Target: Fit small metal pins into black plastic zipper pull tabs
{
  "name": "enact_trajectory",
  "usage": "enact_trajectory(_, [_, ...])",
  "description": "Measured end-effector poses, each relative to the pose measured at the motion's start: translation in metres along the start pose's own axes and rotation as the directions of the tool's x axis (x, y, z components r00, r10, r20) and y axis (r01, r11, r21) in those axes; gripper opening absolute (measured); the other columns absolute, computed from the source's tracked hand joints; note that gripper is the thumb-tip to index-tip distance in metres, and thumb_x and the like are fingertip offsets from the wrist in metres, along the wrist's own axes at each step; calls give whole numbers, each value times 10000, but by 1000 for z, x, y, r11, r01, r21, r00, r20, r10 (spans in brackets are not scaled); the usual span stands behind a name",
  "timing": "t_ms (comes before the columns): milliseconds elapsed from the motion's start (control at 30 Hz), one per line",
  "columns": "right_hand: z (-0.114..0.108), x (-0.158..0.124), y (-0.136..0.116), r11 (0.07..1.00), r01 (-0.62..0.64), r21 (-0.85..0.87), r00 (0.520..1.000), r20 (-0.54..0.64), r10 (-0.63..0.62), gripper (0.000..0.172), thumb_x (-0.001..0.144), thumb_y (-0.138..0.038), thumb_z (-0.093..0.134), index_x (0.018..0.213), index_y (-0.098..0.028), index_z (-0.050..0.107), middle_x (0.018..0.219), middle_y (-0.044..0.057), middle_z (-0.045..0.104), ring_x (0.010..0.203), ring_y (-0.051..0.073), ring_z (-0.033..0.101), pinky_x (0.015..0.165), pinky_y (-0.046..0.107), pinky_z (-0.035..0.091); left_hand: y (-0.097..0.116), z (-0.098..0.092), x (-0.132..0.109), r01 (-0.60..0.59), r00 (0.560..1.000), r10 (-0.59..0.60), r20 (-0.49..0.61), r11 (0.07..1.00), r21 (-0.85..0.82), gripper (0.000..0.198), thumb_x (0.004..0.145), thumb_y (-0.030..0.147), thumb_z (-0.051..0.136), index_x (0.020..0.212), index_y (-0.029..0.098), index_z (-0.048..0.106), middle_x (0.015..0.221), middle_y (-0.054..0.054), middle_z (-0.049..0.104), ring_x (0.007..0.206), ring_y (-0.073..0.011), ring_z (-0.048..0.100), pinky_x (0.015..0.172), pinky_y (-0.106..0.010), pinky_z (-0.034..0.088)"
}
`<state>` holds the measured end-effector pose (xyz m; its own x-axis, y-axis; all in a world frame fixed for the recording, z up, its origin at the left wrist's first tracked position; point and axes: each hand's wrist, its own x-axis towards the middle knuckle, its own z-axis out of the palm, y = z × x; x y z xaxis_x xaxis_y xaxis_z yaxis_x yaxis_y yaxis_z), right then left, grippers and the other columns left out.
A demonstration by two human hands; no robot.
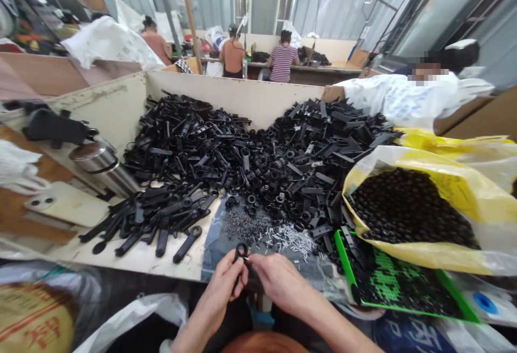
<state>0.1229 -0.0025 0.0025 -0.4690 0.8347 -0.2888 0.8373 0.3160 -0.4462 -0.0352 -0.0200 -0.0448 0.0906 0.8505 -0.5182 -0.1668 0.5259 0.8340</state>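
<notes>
My left hand (229, 277) is closed around a black plastic part with a ring-shaped end (242, 249), held just off the table's front edge. Close beside it, my right hand (274, 277) pinches a small silver metal pin (246, 258) against that part. Beyond my hands, a pile of short silver pins (291, 239) and a patch of tiny dark screw-like pieces (242, 225) lie on a dark mat (218, 256). To the left are several black handles with ring ends (188, 244), fanned out on the pale tabletop.
Large heaps of black plastic parts (194, 137) fill the walled table. At right stand a yellow-white sack of black round pieces (412, 207) and a green tray (420, 310). A steel flask (105, 167) and a phone (67, 205) lie left. Several people work behind.
</notes>
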Motion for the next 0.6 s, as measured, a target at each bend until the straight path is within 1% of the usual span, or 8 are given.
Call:
enact_trajectory(67, [-4,-7,7,995,20,101,999,-34,-16,354,1054,-214,376,1121,-261,720,1012,53,800,959,198,749,795,242,495,7,-4,-7,29,1000,-28,14,998,-56,460,789,462,618,1137,161,598,634,53,572,441,-54,361,472,-188,209])
enact_trajectory(133, [-4,-12,10,977,10,213,998,-69,5,364,1048,-243,383,1211,-245,708,1102,74,786,1040,227,726,875,286,495,13,-7,-14,62,998,-59,27,989,-133,447,776,388,588,1157,155,604,635,47,583,454,-58,371,502,-200,259])
enact_trajectory(200, [-2,-15,10,961,1,277,997,-75,21,382,1036,-252,390,1268,-235,692,1153,85,773,1068,250,715,919,325,490,18,-7,-20,89,995,-81,50,973,-212,445,743,340,581,1145,151,610,615,45,586,449,-62,358,500,-211,253])
enact_trajectory(300, [-2,-17,4,956,8,294,997,-78,15,408,1023,-228,372,1281,-236,688,1169,88,771,1066,264,717,916,339,494,20,-4,-26,103,993,-86,76,957,-270,452,716,327,595,1128,144,609,595,43,588,447,-68,360,486,-215,230])
enact_trajectory(367, [-1,-18,1,956,22,294,996,-87,4,410,1019,-221,367,1266,-237,694,1163,89,773,1061,264,720,903,333,499,19,-4,-27,101,994,-88,61,963,-251,446,750,383,621,1129,148,605,598,45,589,447,-67,366,485,-207,233])
enact_trajectory(433, [2,-19,-1,956,35,290,995,-102,-6,404,1021,-230,368,1247,-238,702,1154,92,776,1054,258,724,896,323,503,18,-8,-24,57,998,-58,-2,981,-184,479,798,497,652,1132,156,603,601,48,583,457,-68,375,476,-195,232])
enact_trajectory(500, [5,-19,1,958,50,282,993,-118,-17,399,1024,-241,370,1229,-241,713,1140,94,779,1045,249,727,895,311,503,19,-17,-19,-30,996,22,-87,994,-102,580,779,624,686,1119,160,606,571,58,558,463,-76,373,447,-185,221])
enact_trajectory(600, [1,-9,10,964,77,254,986,-165,-36,370,1015,-273,421,1239,-250,714,1081,76,790,997,235,734,879,297,503,26,-36,-10,-155,974,147,-173,987,-37,650,730,700,713,1084,164,612,537,68,530,454,-81,374,411,-173,237])
